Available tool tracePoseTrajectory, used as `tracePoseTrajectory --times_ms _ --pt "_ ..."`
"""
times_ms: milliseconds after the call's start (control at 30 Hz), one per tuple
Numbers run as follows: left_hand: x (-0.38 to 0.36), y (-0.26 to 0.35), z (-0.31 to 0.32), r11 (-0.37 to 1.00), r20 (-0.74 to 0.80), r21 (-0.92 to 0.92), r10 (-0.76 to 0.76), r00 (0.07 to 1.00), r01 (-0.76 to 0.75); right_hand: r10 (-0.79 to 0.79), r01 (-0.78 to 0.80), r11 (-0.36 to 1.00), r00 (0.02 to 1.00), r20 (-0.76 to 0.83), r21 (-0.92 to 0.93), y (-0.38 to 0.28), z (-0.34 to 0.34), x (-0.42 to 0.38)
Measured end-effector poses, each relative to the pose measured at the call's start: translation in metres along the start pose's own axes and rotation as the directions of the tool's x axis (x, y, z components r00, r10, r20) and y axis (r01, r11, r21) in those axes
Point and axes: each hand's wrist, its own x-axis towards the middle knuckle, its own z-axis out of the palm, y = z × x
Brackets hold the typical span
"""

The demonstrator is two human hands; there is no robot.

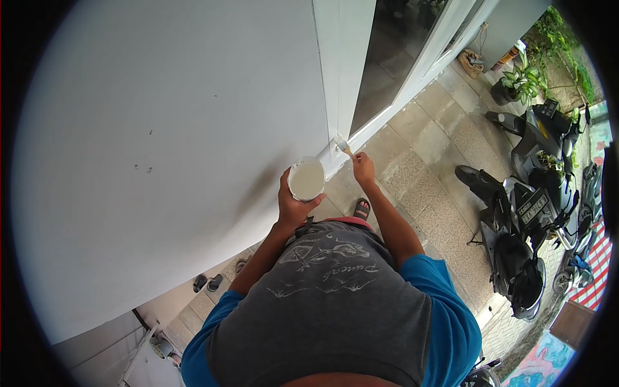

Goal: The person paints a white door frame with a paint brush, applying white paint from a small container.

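Wrapped round a white tub of pale paint is my left hand, close to the white wall. My right hand grips the handle of a paintbrush. The brush's bristles are at the lower part of the white door frame, where the wall's edge meets it; whether they touch it is hard to tell. The tub is to the left of the brush and a little lower in the view.
Parked motorbikes stand on the right, beyond the paved floor. A potted plant and a basket are at the upper right. Loose sandals lie at the wall's lower edge.
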Motion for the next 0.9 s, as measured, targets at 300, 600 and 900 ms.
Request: tracePoseTrajectory --times_ms 300,600,900 --pt "0.002 0.0 0.001 1.0 0.009 0.02 0.01 1.0 -0.01 -0.025 0.022 0.999 0.996 0.082 0.032 -0.119 -0.073 0.006" --pt "0.003 0.006 0.001 0.997 0.026 0.037 -0.062 0.998 0.061 -0.329 0.197 0.606 0.944 0.017 0.771 -0.238 -0.168 -0.008" --pt "0.0 -0.003 -0.001 1.0 0.018 -0.008 -0.027 0.999 0.027 -0.093 0.002 0.855 0.985 0.149 0.519 -0.039 -0.014 -0.005"
